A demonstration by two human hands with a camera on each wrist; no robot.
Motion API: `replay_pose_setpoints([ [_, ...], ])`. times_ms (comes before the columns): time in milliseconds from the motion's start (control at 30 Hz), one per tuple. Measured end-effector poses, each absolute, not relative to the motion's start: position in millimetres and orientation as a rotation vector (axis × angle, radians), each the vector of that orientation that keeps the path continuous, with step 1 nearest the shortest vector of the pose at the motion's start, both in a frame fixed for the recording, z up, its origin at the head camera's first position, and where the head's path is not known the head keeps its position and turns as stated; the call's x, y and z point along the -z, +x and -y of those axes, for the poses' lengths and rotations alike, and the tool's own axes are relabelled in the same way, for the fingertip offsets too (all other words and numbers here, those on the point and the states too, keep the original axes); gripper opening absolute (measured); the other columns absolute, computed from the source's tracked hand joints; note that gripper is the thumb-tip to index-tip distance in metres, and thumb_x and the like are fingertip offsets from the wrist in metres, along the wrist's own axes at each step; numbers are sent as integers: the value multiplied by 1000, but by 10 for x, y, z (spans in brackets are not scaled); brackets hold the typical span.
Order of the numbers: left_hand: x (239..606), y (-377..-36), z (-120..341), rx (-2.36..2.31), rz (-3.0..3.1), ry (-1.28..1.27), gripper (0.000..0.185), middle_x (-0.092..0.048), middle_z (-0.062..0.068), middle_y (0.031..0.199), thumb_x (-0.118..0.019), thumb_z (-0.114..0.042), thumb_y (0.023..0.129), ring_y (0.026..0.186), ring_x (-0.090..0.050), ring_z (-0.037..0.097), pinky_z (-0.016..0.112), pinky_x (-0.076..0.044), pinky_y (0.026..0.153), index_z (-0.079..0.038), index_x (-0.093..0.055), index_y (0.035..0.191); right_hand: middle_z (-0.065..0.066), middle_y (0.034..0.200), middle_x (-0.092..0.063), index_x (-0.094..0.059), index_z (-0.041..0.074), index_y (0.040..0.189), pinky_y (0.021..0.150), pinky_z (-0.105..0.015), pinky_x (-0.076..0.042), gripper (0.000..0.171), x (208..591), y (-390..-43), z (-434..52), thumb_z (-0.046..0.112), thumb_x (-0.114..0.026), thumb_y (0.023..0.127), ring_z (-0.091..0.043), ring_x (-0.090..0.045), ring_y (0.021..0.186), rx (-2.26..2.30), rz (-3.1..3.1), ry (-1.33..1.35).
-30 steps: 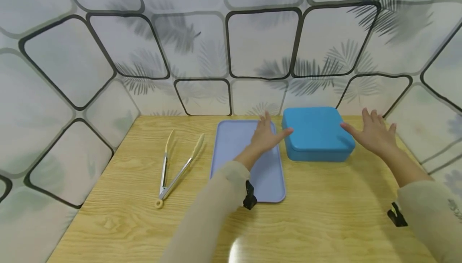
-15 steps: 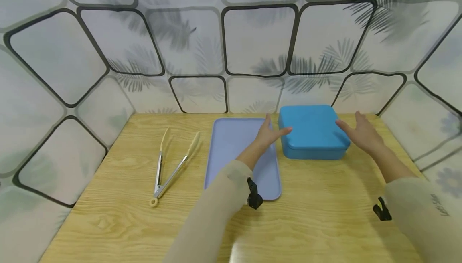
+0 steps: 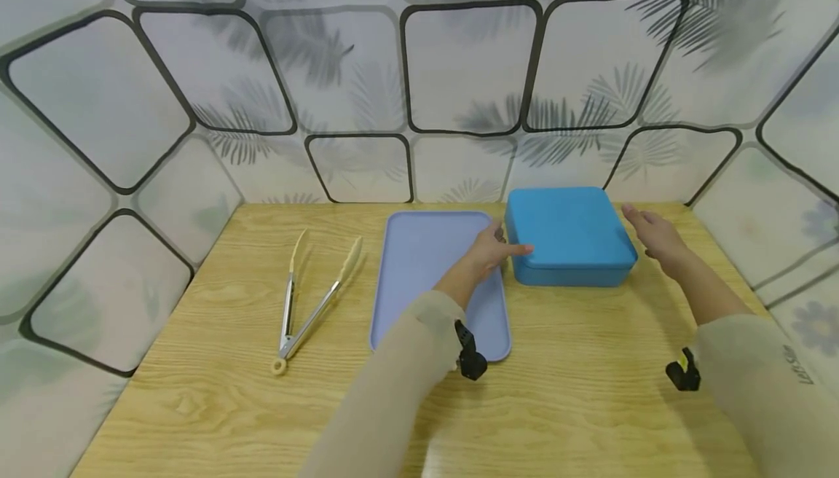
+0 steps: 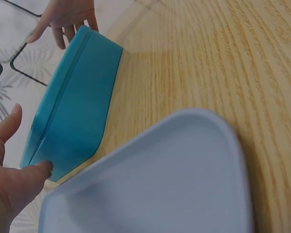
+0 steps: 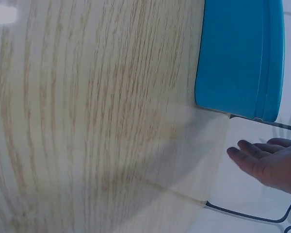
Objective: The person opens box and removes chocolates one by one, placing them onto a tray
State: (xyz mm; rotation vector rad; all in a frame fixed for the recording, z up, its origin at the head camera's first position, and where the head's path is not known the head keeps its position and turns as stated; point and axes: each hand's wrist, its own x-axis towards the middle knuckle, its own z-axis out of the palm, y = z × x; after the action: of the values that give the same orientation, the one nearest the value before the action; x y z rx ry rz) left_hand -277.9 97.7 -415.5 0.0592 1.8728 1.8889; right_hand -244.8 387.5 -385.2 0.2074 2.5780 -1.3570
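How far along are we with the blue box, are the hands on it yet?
Early stage. Done: nothing visibly moved; the blue lidded box sits closed on the table beside the lavender tray. In hand: the left hand touches its left side with open fingers, the right hand sits just off its right side. Left: gripping it; the tongs lie untouched.

Tray (image 4: 150, 179) cut off by the left wrist view's bottom edge; box (image 5: 240, 56) by the right wrist view's top.

Beige long sleeves (image 3: 387, 398), black clips at both wrists, bare hands
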Motion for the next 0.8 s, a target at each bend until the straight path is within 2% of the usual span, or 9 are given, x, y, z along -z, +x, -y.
replay_pose_setpoints([
  [100,4194,-2797,-1026,-1964,-1809,33,85,-25,11,154,-75,2,77,143,-22,27,37,-22,113,-7,-29,148,-34,150,8,6,-7,147,106,-62,-20,92,3886,-2472,-3887,63,-21,94,-55,-8,136,1483,-2482,237],
  [233,4228,-2805,-1080,-2056,-1715,-18,80,-32,10,151,-73,10,76,141,-28,26,35,-25,112,-7,-35,145,-34,150,7,9,-5,147,108,-58,-20,93,3918,-2499,-3911,64,-23,93,-53,-8,137,1558,-2405,259],
  [467,4223,-2803,-1121,-2162,-1768,-113,72,-47,8,142,-75,10,73,134,-41,26,40,-30,110,-11,-50,137,-33,151,2,10,-2,147,110,-56,-19,88,3937,-2538,-3953,61,-23,95,-50,-9,138,1575,-2340,252],
  [633,4180,-2805,-1156,-2117,-1797,-69,74,-43,11,145,-74,10,74,136,-36,27,38,-28,111,-7,-46,139,-32,152,-3,3,-3,148,105,-47,-30,82,3966,-2549,-3963,56,-23,97,-46,-15,138,1534,-2353,275],
  [800,4151,-2790,-1226,-2082,-1832,-33,76,-40,11,147,-72,13,74,138,-33,27,36,-28,111,-4,-41,142,-30,153,3,0,-4,148,109,-52,-26,83,3966,-2519,-3949,54,-29,97,-47,-12,139,1508,-2357,298],
])
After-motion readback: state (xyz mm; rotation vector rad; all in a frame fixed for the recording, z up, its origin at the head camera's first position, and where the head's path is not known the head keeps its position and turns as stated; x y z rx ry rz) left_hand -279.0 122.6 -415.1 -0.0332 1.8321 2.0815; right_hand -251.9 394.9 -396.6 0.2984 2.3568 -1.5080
